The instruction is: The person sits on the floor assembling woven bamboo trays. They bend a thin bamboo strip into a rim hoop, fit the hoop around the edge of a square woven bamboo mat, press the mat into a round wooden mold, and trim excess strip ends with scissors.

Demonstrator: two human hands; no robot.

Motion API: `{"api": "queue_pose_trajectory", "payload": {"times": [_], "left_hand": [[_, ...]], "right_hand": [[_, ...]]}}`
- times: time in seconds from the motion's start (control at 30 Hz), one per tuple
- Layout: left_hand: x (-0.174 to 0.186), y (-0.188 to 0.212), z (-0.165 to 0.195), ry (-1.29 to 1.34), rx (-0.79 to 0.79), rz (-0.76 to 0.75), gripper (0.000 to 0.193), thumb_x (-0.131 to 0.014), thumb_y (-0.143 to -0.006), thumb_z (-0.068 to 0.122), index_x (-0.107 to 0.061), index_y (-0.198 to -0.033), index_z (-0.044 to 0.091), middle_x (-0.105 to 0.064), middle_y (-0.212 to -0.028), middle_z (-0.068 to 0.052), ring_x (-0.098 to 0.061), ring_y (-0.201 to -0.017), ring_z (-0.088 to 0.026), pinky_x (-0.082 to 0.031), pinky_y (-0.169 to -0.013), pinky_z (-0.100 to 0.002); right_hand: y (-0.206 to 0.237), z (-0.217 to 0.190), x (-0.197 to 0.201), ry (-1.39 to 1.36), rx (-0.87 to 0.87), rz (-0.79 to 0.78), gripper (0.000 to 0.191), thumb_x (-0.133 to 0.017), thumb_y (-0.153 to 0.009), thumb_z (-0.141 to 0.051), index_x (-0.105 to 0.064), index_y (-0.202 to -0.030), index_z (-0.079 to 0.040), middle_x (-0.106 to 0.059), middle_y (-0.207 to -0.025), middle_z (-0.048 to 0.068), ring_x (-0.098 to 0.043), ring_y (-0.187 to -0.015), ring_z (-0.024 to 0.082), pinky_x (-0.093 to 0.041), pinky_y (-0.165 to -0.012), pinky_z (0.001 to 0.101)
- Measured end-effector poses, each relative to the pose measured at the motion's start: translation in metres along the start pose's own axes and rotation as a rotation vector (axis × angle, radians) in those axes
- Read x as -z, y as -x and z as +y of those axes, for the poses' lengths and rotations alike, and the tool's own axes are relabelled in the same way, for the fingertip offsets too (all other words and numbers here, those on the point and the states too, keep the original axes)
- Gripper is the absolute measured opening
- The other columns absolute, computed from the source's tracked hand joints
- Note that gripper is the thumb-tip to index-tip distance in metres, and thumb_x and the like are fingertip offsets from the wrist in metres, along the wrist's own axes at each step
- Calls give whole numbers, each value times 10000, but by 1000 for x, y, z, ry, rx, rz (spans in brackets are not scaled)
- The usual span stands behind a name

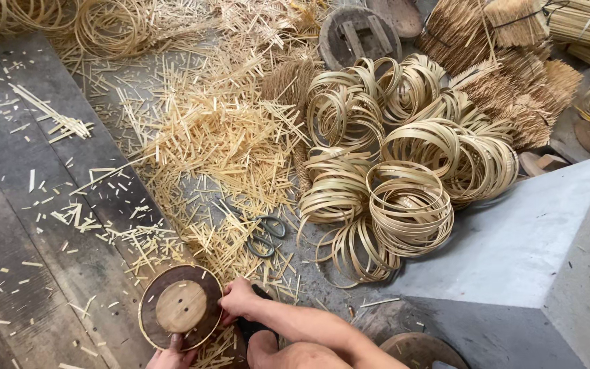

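A round dark wooden disc (181, 307) with a lighter wooden centre stands on the floor at the bottom left, with a thin bamboo strip bent around its rim. My left hand (171, 355) grips the disc's lower edge at the frame's bottom. My right hand (238, 298) presses against the disc's right rim, pinching the strip there. A pair of grey scissors (262, 235) lies among the offcuts just above my right hand.
Stacks of bamboo strip rings (404, 160) are piled at the centre right. Short bamboo offcuts (213, 130) litter the floor. A grey concrete block (527, 253) stands at right. Bundles of bamboo sticks (513, 61) and another round wooden form (358, 34) lie at the top.
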State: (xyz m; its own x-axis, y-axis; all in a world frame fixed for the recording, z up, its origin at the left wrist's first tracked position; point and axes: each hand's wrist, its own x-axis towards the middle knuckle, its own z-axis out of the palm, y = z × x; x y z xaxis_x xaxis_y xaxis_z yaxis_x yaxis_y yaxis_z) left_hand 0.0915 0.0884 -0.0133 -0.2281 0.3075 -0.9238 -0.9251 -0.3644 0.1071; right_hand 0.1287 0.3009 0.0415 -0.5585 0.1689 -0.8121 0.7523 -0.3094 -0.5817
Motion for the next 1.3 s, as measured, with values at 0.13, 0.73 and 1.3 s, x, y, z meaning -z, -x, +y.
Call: {"api": "queue_pose_trajectory", "payload": {"times": [0.13, 0.73, 1.3], "left_hand": [[8, 1, -6, -255, -392, 213, 469, -671, -981, 145, -557, -1404, -23, -682, -1208, -224, -664, -1017, -365, -566, -819, -530], [-49, 67, 38, -1164, -904, 549, 609, -452, -1079, 570, -793, -1163, 73, -714, -813, -258, -686, -753, -335, -509, -656, -458], [-8, 44, 193, 77, -727, -277, 296, -559, -1054, 325, -668, -1146, 66, -757, -1073, -101, -740, -960, -208, -609, -894, -374]], "right_hand": [[5, -4, 5, 52, 51, -78, 249, -654, -916, -83, -648, -1087, 97, -711, -843, 200, -736, -707, 342, -627, -558, 419], [20, -30, -6, 215, 246, -273, 922, -809, -726, -176, -286, -1467, -4, -616, -1144, 255, -660, -877, 319, -598, -745, 383], [-11, -36, 48, -416, 393, -451, 494, -591, -893, -218, -511, -1348, -46, -724, -1004, 148, -739, -799, 276, -626, -684, 416]]}}
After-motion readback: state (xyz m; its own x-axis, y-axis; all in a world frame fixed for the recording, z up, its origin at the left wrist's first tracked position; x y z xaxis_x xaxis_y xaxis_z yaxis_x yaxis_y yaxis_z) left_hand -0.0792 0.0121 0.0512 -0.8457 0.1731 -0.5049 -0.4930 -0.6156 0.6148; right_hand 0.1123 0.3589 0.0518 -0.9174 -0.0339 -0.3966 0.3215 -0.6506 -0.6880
